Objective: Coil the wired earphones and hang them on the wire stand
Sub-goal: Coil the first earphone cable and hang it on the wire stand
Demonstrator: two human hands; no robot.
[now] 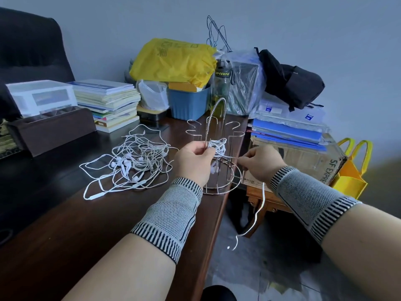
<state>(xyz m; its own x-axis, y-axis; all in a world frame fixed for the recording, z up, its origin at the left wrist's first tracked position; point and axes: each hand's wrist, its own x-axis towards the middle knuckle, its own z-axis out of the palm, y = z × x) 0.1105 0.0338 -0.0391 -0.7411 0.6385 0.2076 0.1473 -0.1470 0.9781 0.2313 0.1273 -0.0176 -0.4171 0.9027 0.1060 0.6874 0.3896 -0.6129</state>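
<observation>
Your left hand (193,160) pinching the coiled earphones (217,146) near the table's right edge, your right hand (261,164) pinching their trailing cord (258,210) taut, beside the wire stand (219,148).

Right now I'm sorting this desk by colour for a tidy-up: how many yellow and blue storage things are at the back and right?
Yellow: 2, the plastic bag and the tote bag.
Blue: 2, the ribbed bin and the folder stack.
Total: 4.

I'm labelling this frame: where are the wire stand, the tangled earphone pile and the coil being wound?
wire stand (217,105), head view, top arch.
tangled earphone pile (134,161), head view, middle of the tangle.
coil (218,146), head view, wound loops.
</observation>
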